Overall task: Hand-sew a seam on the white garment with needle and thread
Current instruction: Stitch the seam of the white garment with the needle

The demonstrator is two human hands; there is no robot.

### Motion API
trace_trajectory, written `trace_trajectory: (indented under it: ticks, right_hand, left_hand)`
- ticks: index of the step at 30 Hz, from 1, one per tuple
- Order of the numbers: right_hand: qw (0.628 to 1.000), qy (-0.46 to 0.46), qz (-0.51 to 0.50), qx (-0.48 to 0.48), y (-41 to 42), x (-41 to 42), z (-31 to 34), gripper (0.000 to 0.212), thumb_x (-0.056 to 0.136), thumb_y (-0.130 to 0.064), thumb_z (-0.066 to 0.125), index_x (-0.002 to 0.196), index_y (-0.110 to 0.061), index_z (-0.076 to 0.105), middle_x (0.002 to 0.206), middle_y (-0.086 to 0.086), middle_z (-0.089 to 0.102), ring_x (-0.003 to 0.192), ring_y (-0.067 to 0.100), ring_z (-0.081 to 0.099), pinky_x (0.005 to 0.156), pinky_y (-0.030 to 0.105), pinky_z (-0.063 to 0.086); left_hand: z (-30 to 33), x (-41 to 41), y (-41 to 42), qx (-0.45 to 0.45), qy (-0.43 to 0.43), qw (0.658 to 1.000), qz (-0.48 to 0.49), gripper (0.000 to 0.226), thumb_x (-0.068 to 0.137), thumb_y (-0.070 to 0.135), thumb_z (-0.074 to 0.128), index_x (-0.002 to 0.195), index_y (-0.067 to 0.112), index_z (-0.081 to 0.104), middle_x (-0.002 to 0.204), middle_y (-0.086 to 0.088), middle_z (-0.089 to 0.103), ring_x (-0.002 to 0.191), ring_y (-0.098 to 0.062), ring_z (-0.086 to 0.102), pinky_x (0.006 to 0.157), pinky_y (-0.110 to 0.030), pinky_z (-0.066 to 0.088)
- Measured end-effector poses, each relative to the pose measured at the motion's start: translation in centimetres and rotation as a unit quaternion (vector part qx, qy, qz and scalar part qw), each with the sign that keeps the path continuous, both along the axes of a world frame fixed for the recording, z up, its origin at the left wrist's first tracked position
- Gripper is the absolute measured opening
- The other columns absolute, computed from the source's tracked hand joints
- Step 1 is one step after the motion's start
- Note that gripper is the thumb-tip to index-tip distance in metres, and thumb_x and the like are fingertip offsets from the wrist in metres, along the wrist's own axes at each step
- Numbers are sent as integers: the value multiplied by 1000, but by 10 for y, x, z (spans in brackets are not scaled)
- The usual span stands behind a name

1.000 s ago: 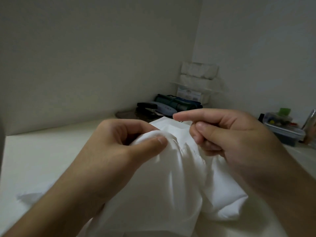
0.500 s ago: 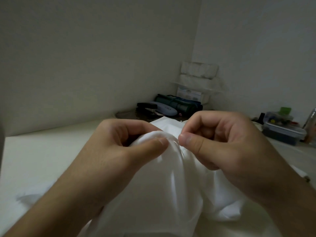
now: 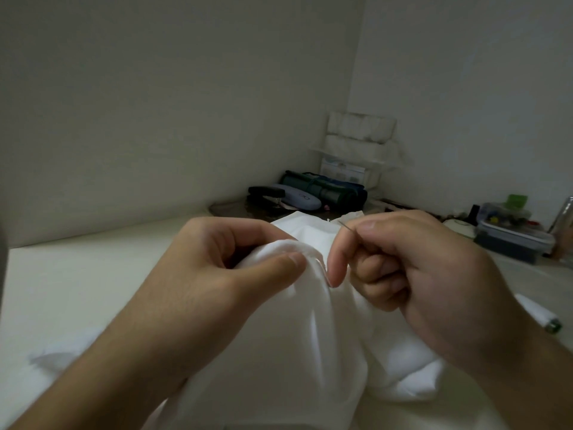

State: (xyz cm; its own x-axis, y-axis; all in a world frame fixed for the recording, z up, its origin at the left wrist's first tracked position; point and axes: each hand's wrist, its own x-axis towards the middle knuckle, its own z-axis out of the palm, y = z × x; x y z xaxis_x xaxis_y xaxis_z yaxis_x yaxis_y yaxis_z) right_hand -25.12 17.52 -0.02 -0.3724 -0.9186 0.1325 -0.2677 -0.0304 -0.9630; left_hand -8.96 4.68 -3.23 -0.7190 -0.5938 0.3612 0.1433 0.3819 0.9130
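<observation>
Between the curled fingers of the right hand (image 3: 434,283) a thin silvery metal needle (image 3: 348,227) is pinched, its free end slanting up and to the left past the knuckles; the thumb points down and its tip touches a raised ridge of cloth. No thread can be made out. Just beside it, the left hand (image 3: 217,274) grips that same ridge, thumb lying flat across the top of the fold and the other fingers curled behind and under it. What both hands work on is a soft white fabric garment (image 3: 279,352), bunched up between them and spilling down toward the bottom edge and out to the right over a pale cream tabletop (image 3: 77,274). Near the right wrist lies a white cylinder with a green end (image 3: 539,315), on the tabletop. Farther back on the right sits a clear lidded plastic box (image 3: 511,234) holding small coloured bits. In the far corner are a black stapler (image 3: 266,193), a dark green rolled bundle (image 3: 325,189) and a stack of white packets (image 3: 361,135) against the walls.
</observation>
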Motion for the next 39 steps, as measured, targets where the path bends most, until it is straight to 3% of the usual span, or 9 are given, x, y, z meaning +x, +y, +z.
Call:
trace_trajectory:
  ticks: [5,8,11,13,17,22,29,39]
  right_hand:
    - [998,25,7,-62,2,1,-11,30,86,-22,51,78,-4,73,52,-3,31,44,13,23,45,20,20]
    - [997,-17,-9,-79,1,-1,-11,24,85,-24,50,87,-7,66,53,-1,32,41,12,24,44,19,21]
    - [995,-66,-13,-72,0,-1,-8,16,77,-25,48,80,-9,51,54,1,27,43,10,20,47,18,18]
    - [995,-41,-2,-86,0,-2,-10,15,83,-22,50,71,-15,47,56,0,31,43,13,23,47,19,20]
    - [994,0,47,-96,3,-1,-12,24,91,-20,53,68,-13,51,56,1,31,46,15,26,47,21,23]
    - [993,57,74,-76,2,3,-13,21,85,-17,64,68,-5,66,49,-1,33,45,15,26,47,22,24]
    - [994,60,55,-73,2,1,-14,22,84,-18,64,67,-4,65,49,2,31,46,18,24,47,23,23]
    - [994,85,33,-60,1,0,-17,23,84,-23,67,68,-7,67,48,-1,36,47,17,28,48,27,22]
  left_hand:
    - [2,1,0,-6,-6,1000,-2,23,77,41,73,93,30,85,78,-3,80,70,-20,78,66,-37,58]
    - [2,1,0,-6,-3,1000,3,22,75,41,73,91,30,84,76,-3,79,67,-18,77,63,-34,55]
    - [2,0,1,-6,0,1000,4,22,75,41,73,90,30,84,75,-2,79,67,-17,76,63,-33,54]
    - [1,0,1,-5,2,1000,4,22,75,41,73,91,30,84,76,-2,79,67,-16,76,63,-33,54]
    - [1,1,0,-9,0,1000,4,22,76,40,73,91,30,84,76,-2,80,68,-16,77,64,-34,55]
    - [0,1,-1,-7,1,1000,-4,22,77,39,73,93,28,85,81,-5,81,72,-21,78,68,-38,57]
    - [0,0,-2,-10,6,1000,-13,21,77,37,74,93,28,85,84,-5,82,78,-26,80,77,-48,62]
    - [0,0,-1,-47,7,999,4,20,75,46,85,89,32,85,80,-1,81,74,-19,78,68,-36,60]
